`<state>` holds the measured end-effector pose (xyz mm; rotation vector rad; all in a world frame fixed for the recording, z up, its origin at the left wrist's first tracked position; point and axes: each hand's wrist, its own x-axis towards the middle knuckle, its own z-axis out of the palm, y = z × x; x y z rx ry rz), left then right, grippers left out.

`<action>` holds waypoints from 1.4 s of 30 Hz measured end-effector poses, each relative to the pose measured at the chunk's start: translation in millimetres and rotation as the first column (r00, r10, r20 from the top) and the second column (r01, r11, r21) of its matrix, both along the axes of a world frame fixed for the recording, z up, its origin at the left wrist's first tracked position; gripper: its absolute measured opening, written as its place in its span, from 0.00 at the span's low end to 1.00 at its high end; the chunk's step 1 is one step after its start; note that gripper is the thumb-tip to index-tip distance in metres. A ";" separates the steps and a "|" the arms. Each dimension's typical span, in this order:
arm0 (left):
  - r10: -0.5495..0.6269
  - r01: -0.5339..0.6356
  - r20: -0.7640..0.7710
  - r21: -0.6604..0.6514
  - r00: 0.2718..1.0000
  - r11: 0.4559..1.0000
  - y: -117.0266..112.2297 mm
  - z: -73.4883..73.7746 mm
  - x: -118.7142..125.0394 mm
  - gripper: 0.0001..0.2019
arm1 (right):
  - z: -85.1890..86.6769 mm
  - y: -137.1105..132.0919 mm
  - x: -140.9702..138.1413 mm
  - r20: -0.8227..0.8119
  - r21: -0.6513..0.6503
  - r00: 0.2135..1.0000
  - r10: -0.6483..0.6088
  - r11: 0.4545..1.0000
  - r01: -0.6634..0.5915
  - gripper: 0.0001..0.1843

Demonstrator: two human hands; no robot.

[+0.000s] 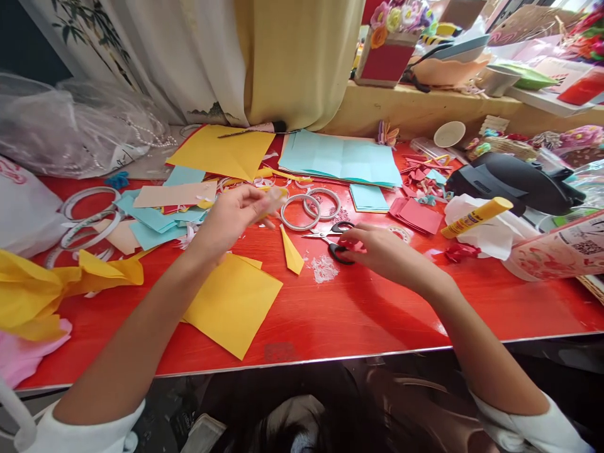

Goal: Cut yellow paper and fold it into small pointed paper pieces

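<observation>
My left hand [236, 217] is raised a little above the red table [358, 308], its fingers pinched on a small pale object that is blurred. My right hand [377, 248] rests on the table with its fingers curled over the black handles of a pair of scissors [330, 236]. A narrow folded yellow paper piece [291, 251] lies between the hands. A yellow paper square [233, 302] lies under my left forearm. Two tape rings [311, 207] sit just beyond the scissors.
Yellow [221, 151], light blue [340, 157] and red [418, 215] paper sheets cover the far table. A glue stick [476, 217] lies on white paper at right, beside a black device [514, 182]. Crumpled yellow paper [51, 283] and plastic bags [70, 126] are at left.
</observation>
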<state>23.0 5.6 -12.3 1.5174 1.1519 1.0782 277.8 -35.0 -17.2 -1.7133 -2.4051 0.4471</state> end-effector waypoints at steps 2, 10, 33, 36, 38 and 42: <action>0.103 -0.104 0.088 0.007 0.991 0.995 3.8 0.4 -2.4 0.12 | -6.3 -11.4 8.4 0.044 -0.030 0.999 0.002 1.000 -0.001 0.11; 0.088 -0.084 -0.122 0.033 0.989 0.996 10.1 -18.9 -1.0 0.10 | -13.7 -17.8 13.7 0.027 0.098 0.991 0.129 0.987 -0.131 0.24; -0.107 0.117 0.116 -0.074 0.987 0.990 -8.7 -1.1 9.9 0.13 | 7.2 24.2 -13.5 -0.884 -0.175 0.464 -0.052 0.958 -0.226 0.27; -0.078 0.087 0.168 -0.042 0.983 0.995 -9.4 0.6 11.0 0.12 | 10.2 25.9 -30.6 -0.905 -0.126 0.425 0.036 0.930 -0.346 0.29; -0.068 0.075 0.185 -0.030 0.980 0.997 -10.8 1.8 12.1 0.11 | 9.4 22.7 -36.1 -0.887 -0.168 0.462 0.009 0.924 -0.342 0.30; -0.061 0.056 0.167 0.035 0.984 0.998 -15.5 4.4 14.6 0.08 | -1.4 15.7 -34.0 -0.853 -0.254 0.517 -0.077 0.925 -0.281 0.31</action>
